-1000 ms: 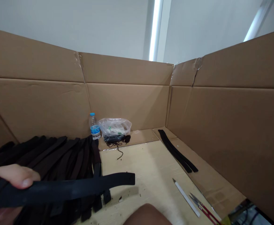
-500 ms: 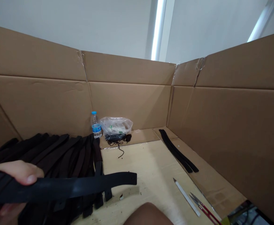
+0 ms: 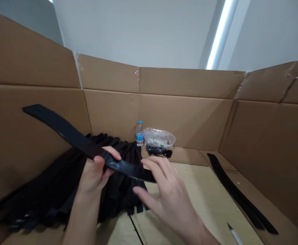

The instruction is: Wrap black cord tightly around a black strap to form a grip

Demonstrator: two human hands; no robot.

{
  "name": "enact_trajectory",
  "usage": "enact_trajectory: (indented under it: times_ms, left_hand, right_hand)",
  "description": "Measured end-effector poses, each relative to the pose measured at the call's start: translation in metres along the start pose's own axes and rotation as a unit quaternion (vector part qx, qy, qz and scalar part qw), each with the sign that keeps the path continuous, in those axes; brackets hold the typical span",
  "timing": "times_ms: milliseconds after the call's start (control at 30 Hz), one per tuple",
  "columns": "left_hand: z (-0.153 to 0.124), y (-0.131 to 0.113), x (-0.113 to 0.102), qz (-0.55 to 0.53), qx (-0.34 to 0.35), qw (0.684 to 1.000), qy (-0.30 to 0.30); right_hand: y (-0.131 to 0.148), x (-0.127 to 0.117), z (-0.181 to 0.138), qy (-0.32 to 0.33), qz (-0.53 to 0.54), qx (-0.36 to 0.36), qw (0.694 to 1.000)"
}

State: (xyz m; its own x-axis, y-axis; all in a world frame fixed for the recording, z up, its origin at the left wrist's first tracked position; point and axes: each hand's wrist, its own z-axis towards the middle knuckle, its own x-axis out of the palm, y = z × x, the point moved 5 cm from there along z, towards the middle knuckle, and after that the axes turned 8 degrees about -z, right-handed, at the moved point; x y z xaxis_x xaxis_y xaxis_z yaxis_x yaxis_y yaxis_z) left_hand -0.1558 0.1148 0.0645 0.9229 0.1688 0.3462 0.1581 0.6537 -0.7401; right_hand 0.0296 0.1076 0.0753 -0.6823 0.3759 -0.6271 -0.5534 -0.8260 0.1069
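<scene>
A long, curved black strap [image 3: 69, 132] with a small hole near its far left end is held up in the air. My left hand [image 3: 99, 170] grips it around the middle, thumb on top. My right hand [image 3: 166, 187] is at the strap's right end with fingers and thumb spread apart; whether its fingertips touch the strap I cannot tell. Below and behind, a big pile of similar black straps [image 3: 62, 183] covers the left side of the table [image 3: 197, 190].
Cardboard walls [image 3: 184, 119] surround the table. At the back stand a water bottle [image 3: 139, 134] and a clear plastic bag [image 3: 160, 137], with dark cord [image 3: 168, 153] beside it. Two black strips [image 3: 238, 194] lie at the right, near a white pointed tool [image 3: 234, 234].
The view has turned left. The strap has been raised and tilted, its left end now high. My right hand has come into view beside it. The red-handled snips have left the view.
</scene>
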Motion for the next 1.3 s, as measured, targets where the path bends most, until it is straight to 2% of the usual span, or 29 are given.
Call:
enact_trajectory:
  times_ms: [100, 233, 333, 467, 533, 633, 733, 800, 867, 967, 1033, 1100, 1167, 1300]
  left_hand:
    - [0.009, -0.004, 0.011, -0.028, 0.003, 1.0, 0.002]
    - [0.013, -0.001, 0.015, -0.043, -0.031, 0.998, 0.04]
    - [0.011, 0.003, 0.019, -0.034, -0.066, 0.995, 0.072]
    - [0.008, 0.005, 0.022, 0.002, -0.078, 0.992, 0.095]
    - [0.006, 0.003, 0.022, 0.024, -0.075, 0.991, 0.108]
    - [0.006, 0.001, 0.022, 0.054, -0.068, 0.986, 0.144]
    - [0.009, -0.001, 0.023, 0.086, -0.027, 0.98, 0.177]
    - [0.012, 0.0, 0.021, 0.088, 0.009, 0.984, 0.153]
    - [0.014, 0.005, 0.019, 0.065, 0.03, 0.992, 0.1]
    - [0.016, 0.011, 0.017, 0.037, 0.041, 0.998, 0.027]
    - [0.016, 0.011, 0.019, 0.048, 0.043, 0.998, 0.019]
    - [0.016, 0.007, 0.022, 0.084, 0.042, 0.994, 0.048]
    - [0.016, 0.003, 0.026, 0.122, 0.045, 0.987, 0.096]
    - [0.016, 0.001, 0.033, 0.135, 0.058, 0.968, 0.203]
  right_hand:
    - [-0.021, 0.004, 0.004, 0.009, -0.043, -0.027, 0.999]
    - [-0.03, 0.001, 0.001, -0.06, -0.077, -0.061, 0.993]
    - [-0.04, -0.002, 0.001, -0.068, -0.023, -0.024, 0.997]
    - [-0.055, -0.003, 0.0, -0.047, 0.084, 0.054, 0.994]
    - [-0.062, -0.001, 0.0, -0.014, 0.136, 0.103, 0.985]
    - [-0.068, 0.008, -0.001, 0.085, 0.223, 0.168, 0.956]
    - [-0.069, 0.013, -0.004, 0.162, 0.277, 0.189, 0.928]
    - [-0.067, 0.014, -0.005, 0.176, 0.272, 0.178, 0.929]
    - [-0.065, 0.015, -0.006, 0.164, 0.236, 0.153, 0.945]
    - [-0.063, 0.015, -0.006, 0.097, 0.139, 0.098, 0.981]
    - [-0.062, 0.013, -0.005, 0.045, 0.059, 0.05, 0.996]
    - [-0.062, 0.011, -0.004, 0.013, -0.002, 0.01, 1.0]
    - [-0.064, 0.007, -0.003, 0.008, -0.028, -0.011, 1.0]
    - [-0.067, 0.001, -0.003, 0.055, 0.002, 0.001, 0.998]
